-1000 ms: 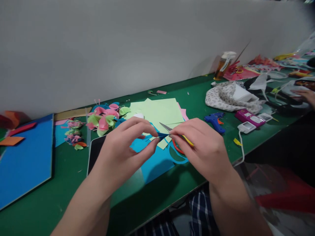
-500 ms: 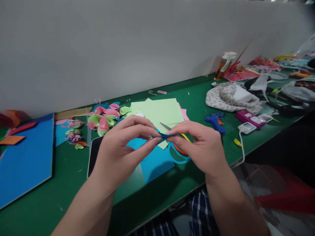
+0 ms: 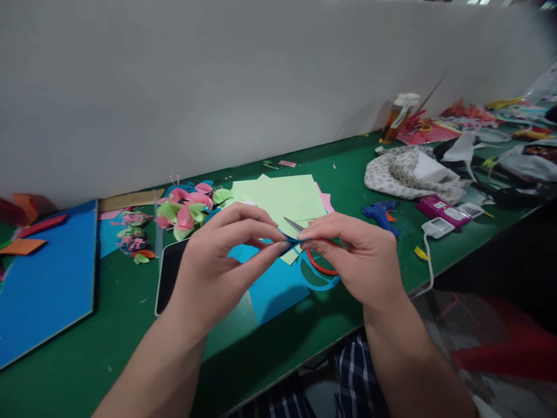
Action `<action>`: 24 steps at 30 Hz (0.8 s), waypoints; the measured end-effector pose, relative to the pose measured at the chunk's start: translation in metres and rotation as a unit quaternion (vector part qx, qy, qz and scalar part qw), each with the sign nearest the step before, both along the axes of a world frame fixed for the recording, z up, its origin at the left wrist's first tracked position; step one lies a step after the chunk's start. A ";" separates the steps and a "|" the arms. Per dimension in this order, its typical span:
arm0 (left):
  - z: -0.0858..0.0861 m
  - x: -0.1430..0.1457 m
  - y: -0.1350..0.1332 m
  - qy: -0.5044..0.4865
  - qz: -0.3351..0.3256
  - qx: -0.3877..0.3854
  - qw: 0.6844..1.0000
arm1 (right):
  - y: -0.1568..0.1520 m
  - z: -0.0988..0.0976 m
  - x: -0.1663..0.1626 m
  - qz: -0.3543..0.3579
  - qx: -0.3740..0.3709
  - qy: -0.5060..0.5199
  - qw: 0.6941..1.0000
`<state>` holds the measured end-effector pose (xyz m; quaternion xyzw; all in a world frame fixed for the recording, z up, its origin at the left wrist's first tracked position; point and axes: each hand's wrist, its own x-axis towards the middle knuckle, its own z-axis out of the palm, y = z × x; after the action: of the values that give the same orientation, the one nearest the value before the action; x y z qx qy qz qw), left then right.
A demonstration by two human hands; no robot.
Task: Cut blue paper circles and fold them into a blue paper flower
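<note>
My left hand (image 3: 217, 261) and my right hand (image 3: 361, 255) meet above the green table (image 3: 108, 325), each pinching one end of a small blue paper piece (image 3: 292, 239). Both hands are closed on it with thumb and fingertips. Beneath them lie scissors (image 3: 311, 247) with a red and yellow handle, resting on a blue paper sheet (image 3: 274, 284) and light green paper sheets (image 3: 282, 197). A dark tablet (image 3: 167, 273) lies under my left hand.
Pink and green paper flowers (image 3: 185, 212) sit at the back left, near a large blue board (image 3: 43, 284). A blue glue gun (image 3: 380, 212), a pink device (image 3: 439, 209), a white charger (image 3: 437, 227), patterned cloth (image 3: 409, 174) and a bottle (image 3: 398, 116) lie to the right.
Both hands have shifted slightly while working the small blue paper piece between their fingertips. Another person's hand at the far right edge has gone from view.
</note>
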<state>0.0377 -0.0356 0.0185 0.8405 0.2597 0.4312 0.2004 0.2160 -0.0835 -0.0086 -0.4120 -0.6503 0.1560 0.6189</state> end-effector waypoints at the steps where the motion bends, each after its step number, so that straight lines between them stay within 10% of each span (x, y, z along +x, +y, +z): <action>1: 0.000 0.000 0.000 -0.001 0.003 -0.001 1.000 | 0.000 0.000 0.000 0.003 0.003 -0.001 1.000; 12: 0.001 0.005 -0.005 -0.033 0.038 -0.059 0.997 | 0.001 -0.002 -0.002 -0.028 0.018 -0.026 0.999; 24: -0.003 0.011 -0.011 -0.235 -0.011 -0.392 0.889 | 0.002 -0.004 -0.002 -0.146 0.100 -0.054 0.983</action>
<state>0.0483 -0.0471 0.0152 0.5699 0.3439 0.4772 0.5738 0.2144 -0.0820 -0.0123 -0.4468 -0.6276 -0.0241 0.6371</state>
